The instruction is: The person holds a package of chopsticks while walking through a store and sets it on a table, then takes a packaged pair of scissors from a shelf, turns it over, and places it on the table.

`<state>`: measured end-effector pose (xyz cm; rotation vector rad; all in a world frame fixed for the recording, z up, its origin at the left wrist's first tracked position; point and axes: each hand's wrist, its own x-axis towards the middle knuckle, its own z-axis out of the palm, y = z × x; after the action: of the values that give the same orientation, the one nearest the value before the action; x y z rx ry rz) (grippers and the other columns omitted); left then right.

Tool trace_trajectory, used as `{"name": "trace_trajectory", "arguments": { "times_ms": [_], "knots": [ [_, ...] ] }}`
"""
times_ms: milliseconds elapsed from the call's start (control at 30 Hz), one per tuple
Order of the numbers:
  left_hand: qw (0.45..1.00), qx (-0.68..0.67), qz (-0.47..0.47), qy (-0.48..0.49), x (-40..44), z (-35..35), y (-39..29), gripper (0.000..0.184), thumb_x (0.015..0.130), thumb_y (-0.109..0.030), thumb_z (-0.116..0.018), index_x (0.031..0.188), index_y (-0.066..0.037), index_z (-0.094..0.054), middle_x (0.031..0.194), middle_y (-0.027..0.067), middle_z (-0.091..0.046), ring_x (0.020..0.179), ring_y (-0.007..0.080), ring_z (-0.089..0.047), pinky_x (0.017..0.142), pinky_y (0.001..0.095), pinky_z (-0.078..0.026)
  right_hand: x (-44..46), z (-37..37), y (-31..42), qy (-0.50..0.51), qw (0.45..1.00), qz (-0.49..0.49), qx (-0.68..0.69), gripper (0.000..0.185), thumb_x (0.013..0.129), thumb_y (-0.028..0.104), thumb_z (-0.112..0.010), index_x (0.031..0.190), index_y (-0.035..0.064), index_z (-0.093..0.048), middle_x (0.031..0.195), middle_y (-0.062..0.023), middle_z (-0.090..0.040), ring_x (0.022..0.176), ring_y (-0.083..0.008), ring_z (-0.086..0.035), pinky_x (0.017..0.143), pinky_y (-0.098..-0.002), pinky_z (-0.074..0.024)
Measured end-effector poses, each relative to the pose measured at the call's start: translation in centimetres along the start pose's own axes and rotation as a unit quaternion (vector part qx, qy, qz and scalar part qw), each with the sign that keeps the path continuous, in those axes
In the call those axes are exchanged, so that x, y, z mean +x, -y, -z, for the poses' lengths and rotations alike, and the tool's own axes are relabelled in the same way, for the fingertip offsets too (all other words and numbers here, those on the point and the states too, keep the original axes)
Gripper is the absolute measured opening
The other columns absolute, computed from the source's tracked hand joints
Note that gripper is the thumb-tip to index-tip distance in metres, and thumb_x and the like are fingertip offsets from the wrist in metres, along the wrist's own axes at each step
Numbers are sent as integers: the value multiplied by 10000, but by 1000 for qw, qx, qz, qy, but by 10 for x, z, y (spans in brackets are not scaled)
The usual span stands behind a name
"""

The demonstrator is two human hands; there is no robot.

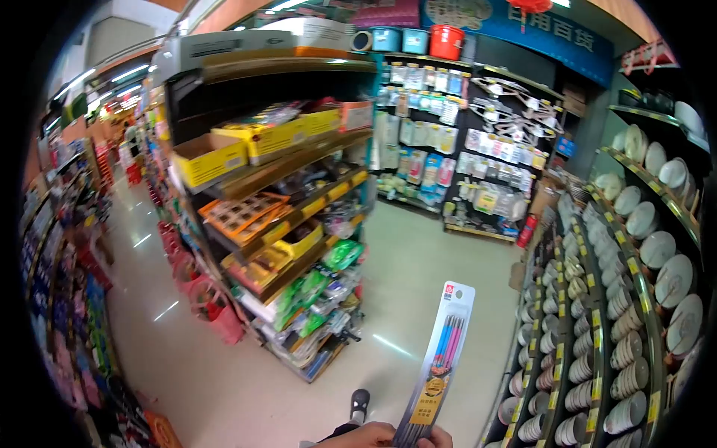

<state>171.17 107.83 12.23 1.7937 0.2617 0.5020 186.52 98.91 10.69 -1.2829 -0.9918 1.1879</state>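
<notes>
Where both hands meet: I have the left hand [371, 434] and right hand [436, 439] closed on a long, narrow, clear-and-white retail pack [439, 366]; left hand at its left edge, right hand at its right edge and mostly cut off by the bottom of my view.
Pack: in the grip at its lower end, tilted, top leaning right; white header with red logo and hang hole at the far end from the fingers.
Pack contents: slim sticks [452, 332] with blue, red and pink upper ends; black-and-gold printed label [428, 407] nearer the grip.
Shoe: one dark shoe [360, 403] just past the left hand, on pale glossy floor [407, 257].
Left of grip, farther out: tall dark shelf unit with brown edges [299, 161], bright yellow cardboard boxes [211, 168], green plastic bags [343, 255]; pink openwork basket [216, 313] beside it.
Right of grip: tiers of stacked pale round bowls [626, 414], patterned white plates [674, 280] standing on edge above.
Far beyond grip: light-coloured hangers [515, 101], hung white packets [489, 143], red plastic bucket [446, 42] on top. Print on the packets too small for me to read.
</notes>
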Motion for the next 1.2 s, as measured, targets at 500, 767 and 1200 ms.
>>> {"name": "trace_trajectory", "arguments": {
  "times_ms": [500,767,1200],
  "knots": [
    [992,11,-2,123,173,174,52,211,740,-60,-591,937,5,-555,851,89,-585,806,133,-532,700,280,-427,229,16,56,30,874,94,475,485,743,225,-579,1116,-27,-397,978,-87,-515,921,-177,-492,830,-283,-392],
    [993,-104,46,15,201,213,73,198,730,-64,-602,909,13,-567,843,94,-592,765,123,-526,679,279,-416,333,29,41,101,885,26,453,560,760,255,-525,1210,-12,-326,1109,-123,-485,986,-219,-496,865,-336,-396],
    [972,78,220,-35,372,255,61,146,724,-107,-610,796,18,-588,752,137,-573,658,157,-525,575,286,-403,503,150,68,234,868,-34,436,536,789,186,-448,1260,9,-265,1186,-115,-437,1044,-224,-463,892,-343,-376]
  ]
}}
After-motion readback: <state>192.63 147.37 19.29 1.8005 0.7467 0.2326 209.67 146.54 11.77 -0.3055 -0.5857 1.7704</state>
